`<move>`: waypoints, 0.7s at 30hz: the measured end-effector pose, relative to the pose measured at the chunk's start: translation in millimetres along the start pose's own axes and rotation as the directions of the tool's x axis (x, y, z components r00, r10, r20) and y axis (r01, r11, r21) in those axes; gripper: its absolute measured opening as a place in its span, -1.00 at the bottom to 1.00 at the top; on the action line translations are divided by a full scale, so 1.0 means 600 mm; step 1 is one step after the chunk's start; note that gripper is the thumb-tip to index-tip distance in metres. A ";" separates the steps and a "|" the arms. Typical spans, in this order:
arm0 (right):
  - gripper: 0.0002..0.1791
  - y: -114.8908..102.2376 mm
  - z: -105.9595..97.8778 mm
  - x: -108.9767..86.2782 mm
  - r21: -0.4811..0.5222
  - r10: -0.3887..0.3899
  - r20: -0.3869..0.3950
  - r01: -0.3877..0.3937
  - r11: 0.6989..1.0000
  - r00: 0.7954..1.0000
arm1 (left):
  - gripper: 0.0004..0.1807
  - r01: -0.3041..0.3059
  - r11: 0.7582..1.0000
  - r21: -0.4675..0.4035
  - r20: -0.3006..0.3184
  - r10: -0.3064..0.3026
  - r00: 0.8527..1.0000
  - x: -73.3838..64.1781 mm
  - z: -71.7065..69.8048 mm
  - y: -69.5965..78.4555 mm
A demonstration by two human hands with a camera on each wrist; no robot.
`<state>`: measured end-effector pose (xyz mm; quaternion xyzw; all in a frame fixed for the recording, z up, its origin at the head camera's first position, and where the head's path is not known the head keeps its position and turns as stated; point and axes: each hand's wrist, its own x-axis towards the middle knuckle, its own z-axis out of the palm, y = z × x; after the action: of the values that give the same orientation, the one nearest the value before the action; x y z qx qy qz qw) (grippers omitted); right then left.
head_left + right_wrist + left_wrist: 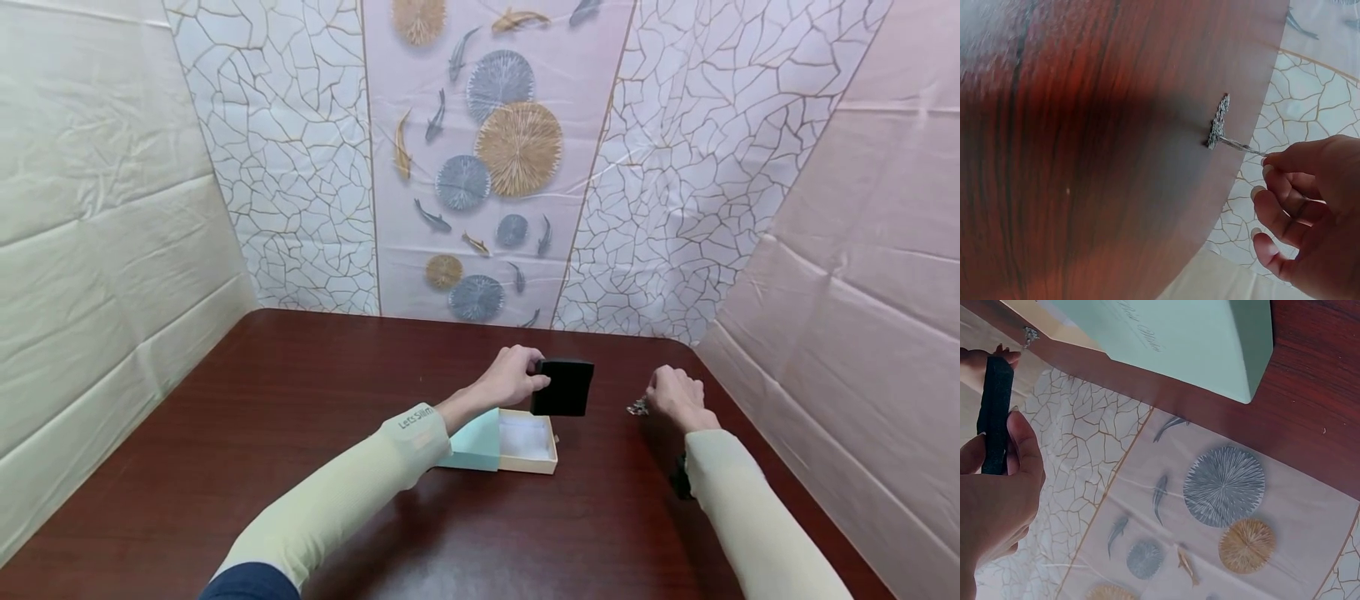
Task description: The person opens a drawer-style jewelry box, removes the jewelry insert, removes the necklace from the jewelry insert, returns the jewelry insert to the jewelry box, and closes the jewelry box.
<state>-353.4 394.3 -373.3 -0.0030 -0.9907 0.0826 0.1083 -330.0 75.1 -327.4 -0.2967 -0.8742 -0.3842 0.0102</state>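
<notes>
My left hand (513, 377) grips a square black foam pad (564, 388) by its left edge, raised above the box. In the left wrist view the pad (995, 415) appears edge-on between thumb and fingers. Below it lies a mint-green box sleeve (477, 448) with a cream drawer (528, 465) slid partway out on the right, its inside white. Over the table's right side, my right hand (677, 398) pinches one end of a silver chain (1218, 125) between thumb and forefinger. The rest of the chain is bunched at the dark red tabletop.
The dark red wooden table (300, 400) spreads around the box. A patterned backdrop (300, 167) stands behind it, and pale cloth walls (862, 350) rise along both sides, the right one close to my right hand.
</notes>
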 end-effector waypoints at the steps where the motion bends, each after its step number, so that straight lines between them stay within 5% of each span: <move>1: -0.69 0.001 -0.002 -0.001 -0.006 -0.003 -0.003 0.003 1.000 1.000 | -0.79 0.000 1.000 0.001 0.000 0.000 1.000 0.000 -0.001 0.000; 7: -0.72 0.002 -0.022 0.002 -0.017 -0.015 -0.034 0.014 1.000 0.999 | -0.82 0.009 1.000 -0.001 -0.017 -0.009 1.000 0.002 -0.006 -0.001; 13: -0.73 -0.022 -0.051 0.008 0.129 -0.085 0.030 0.080 0.988 0.996 | -0.81 -0.003 1.000 -0.004 -0.015 0.003 1.000 0.006 -0.006 -0.003; 21: -0.76 -0.091 -0.101 0.008 0.382 -0.290 0.247 0.182 0.906 0.924 | -0.75 -0.002 0.999 -0.044 -0.017 0.001 1.000 0.004 -0.007 -0.002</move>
<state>-344.2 350.6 -305.3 0.1503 -0.9574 0.2440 -0.0344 -333.8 72.8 -324.6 -0.2943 -0.8652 -0.4059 0.0113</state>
